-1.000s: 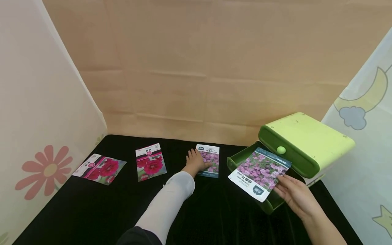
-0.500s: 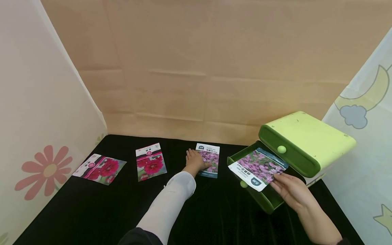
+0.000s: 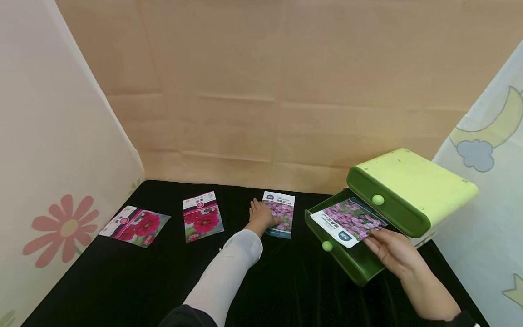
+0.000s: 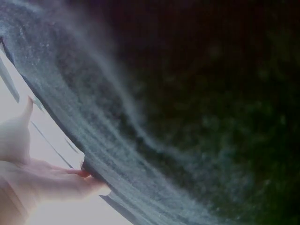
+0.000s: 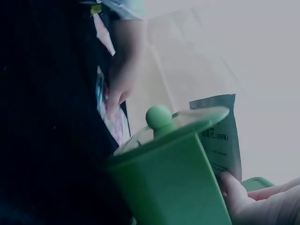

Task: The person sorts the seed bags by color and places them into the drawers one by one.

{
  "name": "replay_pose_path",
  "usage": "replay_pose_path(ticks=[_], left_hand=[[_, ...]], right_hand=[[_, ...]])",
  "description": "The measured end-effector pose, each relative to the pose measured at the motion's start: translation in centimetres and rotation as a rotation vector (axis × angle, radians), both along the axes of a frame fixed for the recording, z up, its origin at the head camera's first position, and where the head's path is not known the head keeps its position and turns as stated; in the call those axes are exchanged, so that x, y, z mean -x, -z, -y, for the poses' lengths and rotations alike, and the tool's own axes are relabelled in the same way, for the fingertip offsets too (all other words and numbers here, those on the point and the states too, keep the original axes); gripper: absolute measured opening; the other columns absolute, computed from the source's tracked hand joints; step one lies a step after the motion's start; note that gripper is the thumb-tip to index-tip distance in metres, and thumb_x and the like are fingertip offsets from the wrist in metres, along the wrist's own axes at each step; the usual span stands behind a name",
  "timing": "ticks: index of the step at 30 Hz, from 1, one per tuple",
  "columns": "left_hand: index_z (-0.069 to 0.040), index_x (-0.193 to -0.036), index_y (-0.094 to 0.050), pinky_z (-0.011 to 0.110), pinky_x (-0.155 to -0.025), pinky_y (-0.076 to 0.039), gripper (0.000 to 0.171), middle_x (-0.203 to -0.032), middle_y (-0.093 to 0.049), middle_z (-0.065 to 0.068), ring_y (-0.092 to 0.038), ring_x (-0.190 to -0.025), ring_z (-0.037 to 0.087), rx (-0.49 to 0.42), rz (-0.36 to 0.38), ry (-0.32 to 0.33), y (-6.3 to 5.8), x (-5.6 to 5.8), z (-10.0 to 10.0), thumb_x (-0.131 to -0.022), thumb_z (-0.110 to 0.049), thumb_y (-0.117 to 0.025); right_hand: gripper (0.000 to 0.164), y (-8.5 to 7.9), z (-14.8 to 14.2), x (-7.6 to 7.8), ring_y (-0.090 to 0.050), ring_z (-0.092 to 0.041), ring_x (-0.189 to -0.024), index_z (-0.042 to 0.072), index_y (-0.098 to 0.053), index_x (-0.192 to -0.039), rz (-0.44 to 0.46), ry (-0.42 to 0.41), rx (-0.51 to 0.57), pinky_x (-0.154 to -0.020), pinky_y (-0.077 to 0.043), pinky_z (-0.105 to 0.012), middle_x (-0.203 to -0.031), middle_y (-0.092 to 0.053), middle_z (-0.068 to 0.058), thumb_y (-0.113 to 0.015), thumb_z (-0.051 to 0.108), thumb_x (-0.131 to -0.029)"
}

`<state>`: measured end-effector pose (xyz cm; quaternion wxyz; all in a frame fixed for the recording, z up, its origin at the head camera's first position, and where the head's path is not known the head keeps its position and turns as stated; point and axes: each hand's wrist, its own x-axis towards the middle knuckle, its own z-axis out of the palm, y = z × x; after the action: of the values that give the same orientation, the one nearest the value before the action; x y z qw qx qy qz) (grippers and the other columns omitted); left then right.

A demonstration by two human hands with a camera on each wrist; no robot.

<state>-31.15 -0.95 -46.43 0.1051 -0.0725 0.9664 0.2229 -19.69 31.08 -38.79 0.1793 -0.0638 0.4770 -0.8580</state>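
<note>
In the head view my right hand (image 3: 394, 254) pinches the right edge of a seed packet (image 3: 347, 220) with a pink-flower picture. That packet lies over the pulled-out dark green drawer (image 3: 355, 269), tilted, its white end towards the drawer's front. The right wrist view has the packet's printed back (image 5: 214, 140) above the drawer wall (image 5: 171, 183). My left hand (image 3: 262, 217) rests, fingers spread, on the left side of a second pink-flower packet (image 3: 283, 217) on the black cloth. In the left wrist view the left hand (image 4: 37, 180) is overexposed.
The light green two-tier drawer box (image 3: 412, 181) stands at the right, its upper drawer closed with a round knob (image 3: 377, 200). Two red-flower packets (image 3: 135, 225) (image 3: 203, 217) lie on the black cloth (image 3: 122, 281) at left. Paper walls enclose the back and sides.
My right hand has lowered the pink-flower packet deeper over the drawer, bringing the drawer's front knob into view. My left hand has stayed in place on the other packet.
</note>
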Motion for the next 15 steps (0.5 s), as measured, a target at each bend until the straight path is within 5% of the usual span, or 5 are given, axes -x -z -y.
replay_pose_path(ticks=[7,9,12,14,15], left_hand=[[0.009,-0.150,-0.017,0.044,-0.122,-0.013,0.109,-0.160,-0.006,0.026,-0.005,-0.149,0.038,-0.004,-0.007,0.001,0.0,-0.1,-0.1,-0.082,-0.059,-0.067],[0.009,-0.150,-0.016,0.043,-0.122,-0.013,0.108,-0.160,-0.005,0.026,-0.005,-0.150,0.038,-0.009,-0.005,0.004,0.0,-0.1,-0.2,-0.083,-0.058,-0.067],[0.009,-0.150,-0.016,0.043,-0.123,-0.012,0.107,-0.160,-0.004,0.025,-0.004,-0.150,0.037,-0.010,-0.005,0.007,-0.1,-0.2,-0.3,-0.084,-0.058,-0.066],[0.009,-0.150,-0.015,0.043,-0.123,-0.012,0.107,-0.160,-0.004,0.025,-0.004,-0.150,0.037,-0.013,-0.008,0.007,-0.1,-0.2,-0.2,-0.084,-0.058,-0.066],[0.009,-0.150,-0.016,0.043,-0.123,-0.012,0.107,-0.160,-0.004,0.026,-0.004,-0.150,0.037,-0.016,-0.011,0.005,0.0,-0.3,-0.2,-0.084,-0.058,-0.066]], right_hand=[[0.024,0.3,-0.9,1.0,-0.066,-0.010,-0.100,0.002,-0.033,-0.125,0.011,0.034,-0.135,-0.089,-0.054,-0.024,-0.107,-0.066,-0.001,-0.036,-0.004,-0.101],[0.039,0.1,-0.8,1.1,-0.057,-0.022,-0.121,0.002,-0.018,-0.140,0.038,0.048,-0.221,-0.098,-0.050,-0.025,-0.127,-0.056,-0.018,-0.032,0.003,-0.104],[0.064,-0.1,-0.4,1.2,-0.016,-0.036,-0.147,0.003,0.018,-0.149,0.114,0.057,-0.326,-0.116,-0.030,-0.032,-0.151,-0.009,-0.039,-0.027,0.013,-0.106],[0.068,-0.4,0.0,1.3,0.017,-0.037,-0.145,0.004,0.034,-0.142,0.141,0.054,-0.345,-0.121,-0.012,-0.037,-0.154,0.025,-0.026,-0.022,0.017,-0.106],[0.069,-0.5,0.1,1.3,0.021,-0.036,-0.144,0.006,0.037,-0.140,0.160,0.059,-0.336,-0.121,-0.003,-0.039,-0.153,0.031,-0.021,-0.021,0.017,-0.106]])
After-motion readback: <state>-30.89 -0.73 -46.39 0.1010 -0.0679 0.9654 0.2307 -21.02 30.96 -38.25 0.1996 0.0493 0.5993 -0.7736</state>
